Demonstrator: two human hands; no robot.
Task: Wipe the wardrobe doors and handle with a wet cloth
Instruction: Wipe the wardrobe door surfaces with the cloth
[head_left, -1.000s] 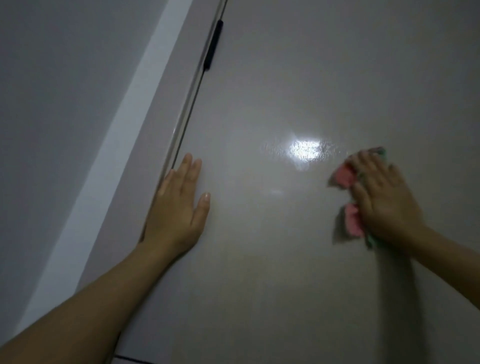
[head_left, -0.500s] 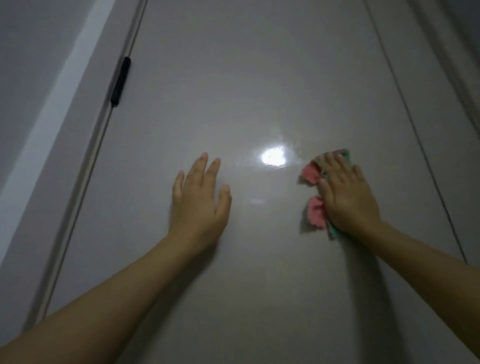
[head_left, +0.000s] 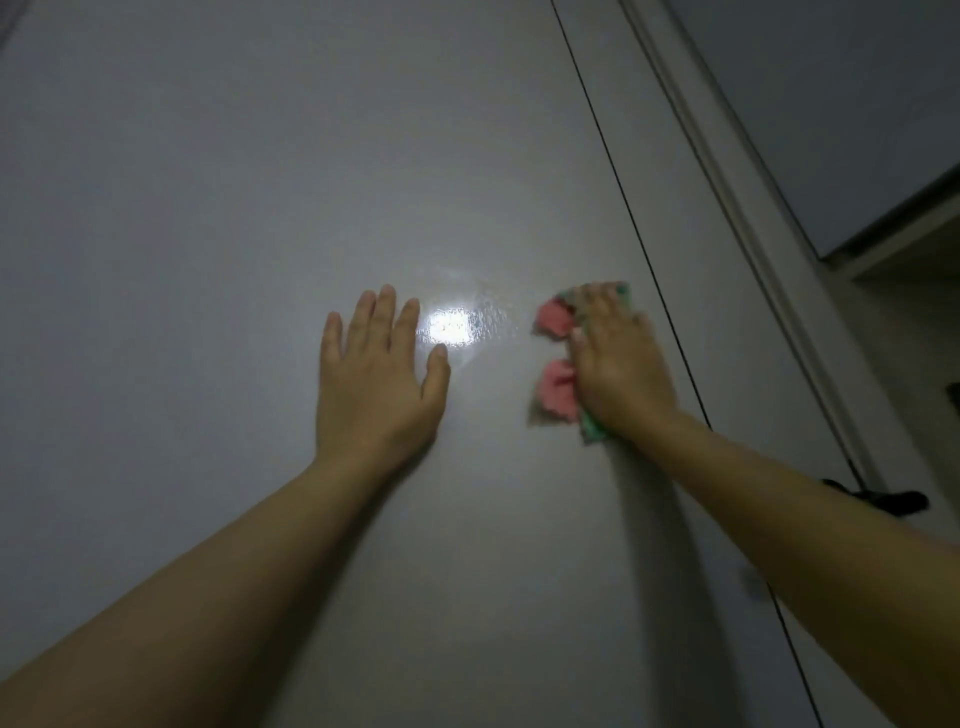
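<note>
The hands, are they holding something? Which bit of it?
The right hand presses a pink and green cloth flat against the door, covering its right side. The left hand holds nothing; it rests flat on the door.

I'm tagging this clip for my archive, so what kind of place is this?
Probably a bedroom or other room at home, close up at a wardrobe. A tall glossy door panel fills the view, a thin dark seam divides it from the next panel, and the right hand presses a pink-and-green cloth on it.

We press our left hand flat on the glossy grey wardrobe door, while our right hand presses the crumpled pink-and-green cloth against it.
</note>
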